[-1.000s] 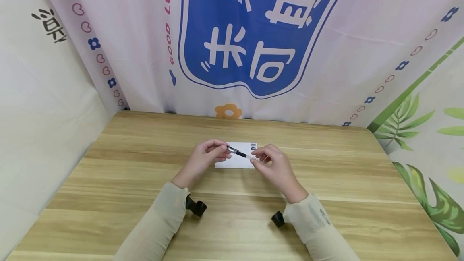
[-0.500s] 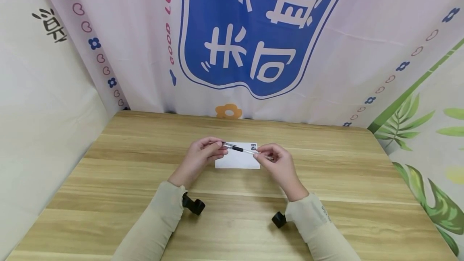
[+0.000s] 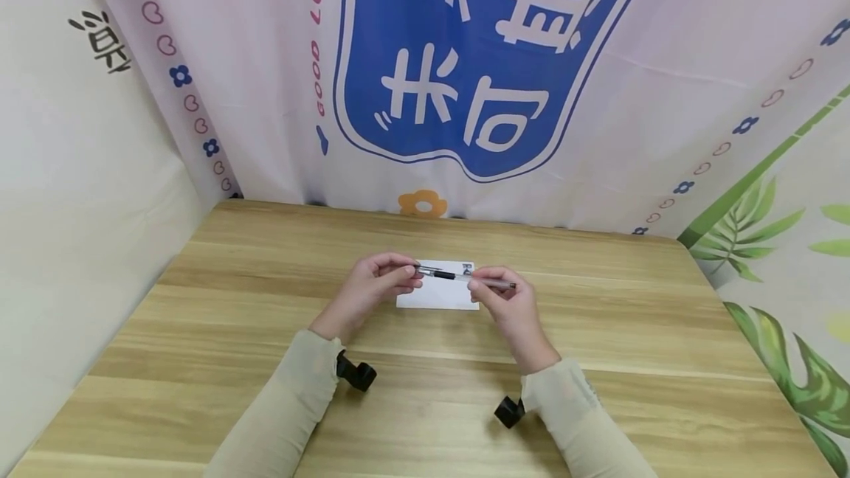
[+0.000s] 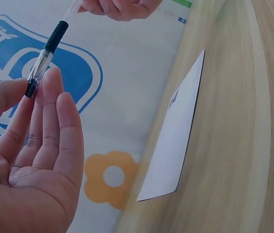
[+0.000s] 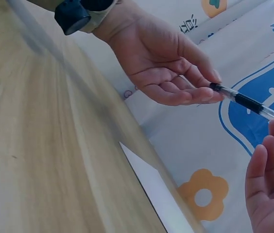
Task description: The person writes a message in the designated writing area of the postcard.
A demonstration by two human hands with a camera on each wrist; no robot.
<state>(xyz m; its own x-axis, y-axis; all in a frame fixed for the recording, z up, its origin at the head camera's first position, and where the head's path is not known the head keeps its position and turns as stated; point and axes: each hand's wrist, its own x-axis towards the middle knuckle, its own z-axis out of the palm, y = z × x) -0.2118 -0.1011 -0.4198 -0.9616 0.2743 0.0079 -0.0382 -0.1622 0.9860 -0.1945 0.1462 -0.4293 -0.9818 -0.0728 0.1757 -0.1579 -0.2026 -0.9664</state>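
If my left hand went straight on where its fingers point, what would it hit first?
Past the pen it pinches, your left hand would likely meet your right hand first; the white card seems lower, though depth is unclear.

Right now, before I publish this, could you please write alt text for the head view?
A person's left hand and right hand pinch a slender, black-gripped clear pen between them, above a white rectangular card on a light-brown wood-grain table. Behind it hangs a pale cloth printed with a large blue emblem.
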